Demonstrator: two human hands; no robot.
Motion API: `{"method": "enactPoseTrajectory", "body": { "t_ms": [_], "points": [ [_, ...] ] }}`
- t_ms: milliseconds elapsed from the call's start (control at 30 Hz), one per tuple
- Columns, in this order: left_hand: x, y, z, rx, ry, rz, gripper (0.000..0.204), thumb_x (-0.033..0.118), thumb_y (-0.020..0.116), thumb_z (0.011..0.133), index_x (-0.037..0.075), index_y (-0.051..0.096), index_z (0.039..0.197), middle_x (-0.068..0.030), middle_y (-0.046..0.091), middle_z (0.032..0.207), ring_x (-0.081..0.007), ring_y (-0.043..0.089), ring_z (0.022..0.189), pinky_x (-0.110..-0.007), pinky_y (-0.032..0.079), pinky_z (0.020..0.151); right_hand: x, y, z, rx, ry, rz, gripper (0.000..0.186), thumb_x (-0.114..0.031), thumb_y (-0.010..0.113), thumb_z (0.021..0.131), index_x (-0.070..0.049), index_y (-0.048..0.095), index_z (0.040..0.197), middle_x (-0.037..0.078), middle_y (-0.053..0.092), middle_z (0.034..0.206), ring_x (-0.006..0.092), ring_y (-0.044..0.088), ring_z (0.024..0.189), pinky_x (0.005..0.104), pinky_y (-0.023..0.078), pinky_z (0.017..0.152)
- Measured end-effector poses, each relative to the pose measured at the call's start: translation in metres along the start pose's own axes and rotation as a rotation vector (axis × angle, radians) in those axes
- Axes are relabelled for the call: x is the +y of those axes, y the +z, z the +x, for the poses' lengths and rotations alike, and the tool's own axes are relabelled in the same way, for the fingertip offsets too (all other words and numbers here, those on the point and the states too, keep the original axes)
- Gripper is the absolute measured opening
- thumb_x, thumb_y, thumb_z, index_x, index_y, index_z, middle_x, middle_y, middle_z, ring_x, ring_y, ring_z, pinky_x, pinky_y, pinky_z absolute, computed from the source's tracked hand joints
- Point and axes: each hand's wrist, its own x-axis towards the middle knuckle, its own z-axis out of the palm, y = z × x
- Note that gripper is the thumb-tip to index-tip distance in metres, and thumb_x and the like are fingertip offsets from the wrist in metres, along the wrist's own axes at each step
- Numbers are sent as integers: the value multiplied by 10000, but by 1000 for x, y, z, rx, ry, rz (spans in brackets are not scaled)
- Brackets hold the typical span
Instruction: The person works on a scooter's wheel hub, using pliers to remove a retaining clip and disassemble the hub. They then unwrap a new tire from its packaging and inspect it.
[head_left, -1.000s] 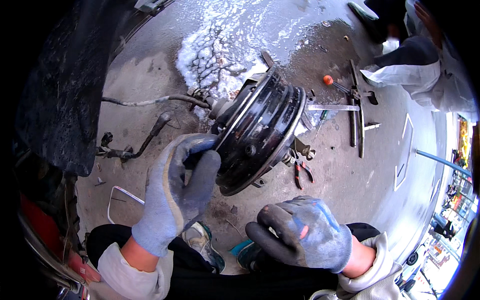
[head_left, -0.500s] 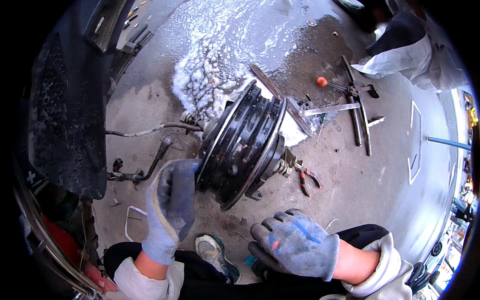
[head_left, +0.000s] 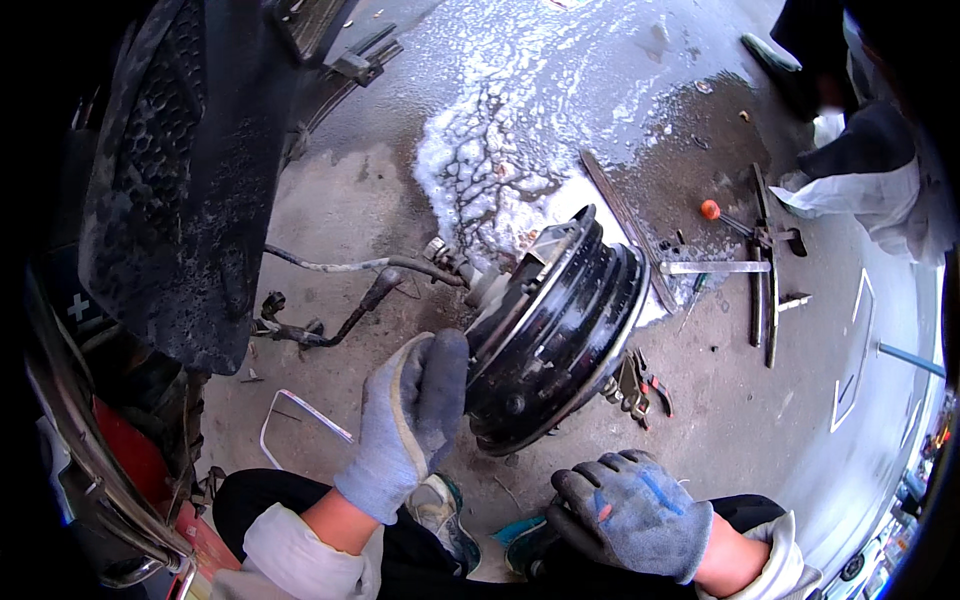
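A bare, dirty black wheel rim (head_left: pixel 545 355) with no tyre stands tilted on the floor in front of me. My gloved left hand (head_left: pixel 420 400) grips its near left edge; the rim hides some of the fingertips. A grey cable (head_left: pixel 345 265) runs from the fittings at the rim's left side toward the vehicle. Close to my right knee, my gloved right hand (head_left: pixel 640 510) is held palm down, empty, its fingers loosely bent and the thumb apart. Beyond the rim's right edge lie pliers with red-and-black handles (head_left: pixel 655 390), next to some metal parts (head_left: pixel 628 388).
A dark vehicle panel (head_left: pixel 190 200) fills the left side. White foam (head_left: pixel 480 170) spreads over the wet floor beyond the rim. A flat metal bar (head_left: pixel 625 225), an orange-ended tool (head_left: pixel 711 210) and long metal tools (head_left: pixel 762 270) lie at the right. Another person's leg (head_left: pixel 870 160) is at far right.
The rim has tipped further over to the right, with my left hand still on it. The whole scene has shifted right in the picture. My right hand stays near my knee.
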Motion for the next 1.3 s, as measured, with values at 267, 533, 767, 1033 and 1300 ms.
{"method": "enactPoseTrajectory", "body": {
  "t_ms": [267,533,767,1033,1300],
  "points": [
    [-9,1,3,13,102,-9,83,75,588,950,-1,615,971,-48,606,837,-92,565,785,-267,475,698,4,-3,7,16,-47,-11,282,-254,648,892,-2,637,1017,150,673,856,321,666,762,404,515,702],
    [-11,2,11,-5,79,68,162,124,580,967,-29,633,947,-108,643,819,-110,593,780,-298,487,707,-26,-64,27,709,149,-159,455,-70,732,819,43,542,1217,216,633,1133,307,646,1004,393,501,897],
    [-10,7,13,25,186,48,256,216,546,1005,-14,650,962,-155,664,822,-173,641,784,-334,493,705,-18,-64,85,832,121,-608,693,19,587,750,49,370,1408,264,531,1251,409,534,1136,465,409,1024],
    [-5,24,30,95,328,82,302,241,517,1026,-23,663,1019,-124,697,893,-129,621,838,-318,495,748,-21,-41,109,728,475,-821,571,-108,487,897,57,353,1426,291,525,1262,409,560,1138,467,465,952],
    [0,28,38,168,414,170,351,299,498,1025,-4,663,957,-210,665,818,-315,658,728,-385,490,676,-30,-66,122,448,535,-889,620,-155,558,881,30,369,1442,260,573,1137,349,637,976,433,528,774]
  ]
}}
